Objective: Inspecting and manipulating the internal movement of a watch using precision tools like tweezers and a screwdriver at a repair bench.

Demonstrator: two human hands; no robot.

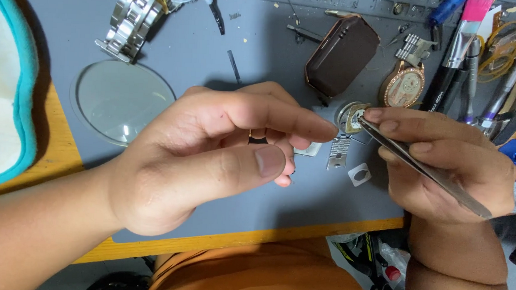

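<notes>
A grey rubber work mat [215,66] covers the wooden bench, and at the far left sits a white pad with a turquoise rim [2,90]. On the mat lies a big round clear magnifying lens [119,99], with a steel link watch bracelet [129,17] just above it. Further right rests a dark brown rounded leather case [340,54], then a gold-rimmed round watch face [402,86], then a crowd of pens and brushes [469,50]. The left hand [210,154] hovers mid-mat, fingers loosely curled, thumb and forefinger apart; whether it holds anything I cannot tell. The right hand [445,163] pinches slim steel tweezers [421,165] tight. Their tips touch a small round metal watch movement [350,117] lying just beyond the left fingertips, between both hands.
</notes>
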